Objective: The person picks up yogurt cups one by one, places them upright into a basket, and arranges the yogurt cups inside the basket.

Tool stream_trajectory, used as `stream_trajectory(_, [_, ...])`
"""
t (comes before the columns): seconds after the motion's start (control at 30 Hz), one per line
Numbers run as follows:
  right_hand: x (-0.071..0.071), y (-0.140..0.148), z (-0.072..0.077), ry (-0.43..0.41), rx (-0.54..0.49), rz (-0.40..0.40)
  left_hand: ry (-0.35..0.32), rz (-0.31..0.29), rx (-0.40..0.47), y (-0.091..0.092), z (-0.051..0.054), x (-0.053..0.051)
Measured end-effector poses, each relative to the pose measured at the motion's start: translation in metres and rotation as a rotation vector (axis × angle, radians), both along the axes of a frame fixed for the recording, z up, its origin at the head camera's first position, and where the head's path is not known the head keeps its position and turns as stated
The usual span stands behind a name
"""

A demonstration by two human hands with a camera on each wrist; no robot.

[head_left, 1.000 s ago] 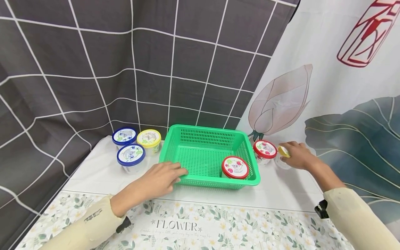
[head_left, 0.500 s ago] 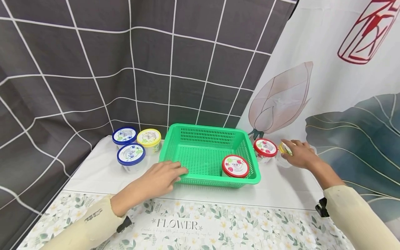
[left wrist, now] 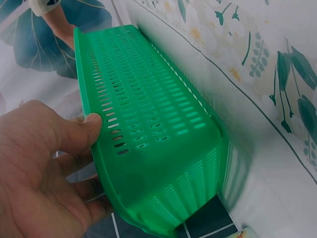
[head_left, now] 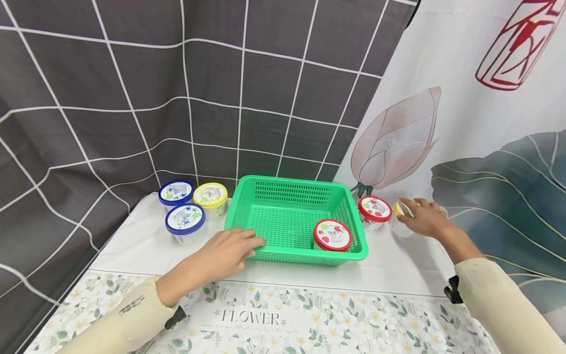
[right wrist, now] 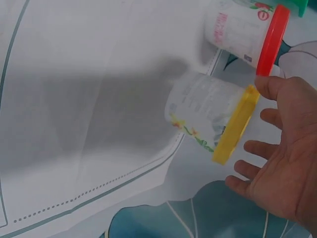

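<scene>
My left hand (head_left: 230,250) holds the near left rim of a green plastic basket (head_left: 283,255), thumb on the outer wall and fingers over the inside, as the left wrist view shows. A tub with a red lid (head_left: 332,235) stands in the basket's near right corner. At the right, my right hand (head_left: 424,218) hovers over a tub with a yellow lid (right wrist: 235,124). Its fingers (right wrist: 261,148) are spread around the lid, with a small gap visible in the right wrist view. Another red-lidded tub (head_left: 375,210) stands between this tub and the basket.
Left of the basket stand two blue-lidded tubs (head_left: 176,191) and a yellow-lidded tub (head_left: 210,195), close together. A dark grid-patterned curtain (head_left: 212,88) hangs behind the table, with a pale printed one (head_left: 442,64) at the right. A floral cloth (head_left: 247,319) covers the table's front.
The yellow-lidded tub at the right went from tilted under my right hand to standing upright, and the fingers loosened from its lid. My left hand stayed on the basket rim.
</scene>
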State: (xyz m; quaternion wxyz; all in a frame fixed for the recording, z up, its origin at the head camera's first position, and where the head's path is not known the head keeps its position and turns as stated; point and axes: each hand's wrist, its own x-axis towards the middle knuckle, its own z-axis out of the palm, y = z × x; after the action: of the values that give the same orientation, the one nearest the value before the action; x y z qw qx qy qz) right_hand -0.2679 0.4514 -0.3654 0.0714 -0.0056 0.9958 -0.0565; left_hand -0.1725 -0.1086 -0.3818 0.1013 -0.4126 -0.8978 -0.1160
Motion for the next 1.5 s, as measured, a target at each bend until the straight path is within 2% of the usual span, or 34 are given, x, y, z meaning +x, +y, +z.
stream_trajectory(0.6, [-0.006,0.003,-0.005,-0.033,-0.055,-0.04,-0.011,0.009,-0.007,0.0,-0.001,0.0])
stream_trajectory(0.8, [-0.008,0.004,-0.007,-0.044,-0.074,-0.035,0.006,0.001,-0.007,0.001,0.0,0.0])
stream_trajectory(1.5, [-0.018,0.0,-0.001,-0.089,-0.044,-0.02,0.003,0.009,-0.015,0.001,-0.002,-0.001])
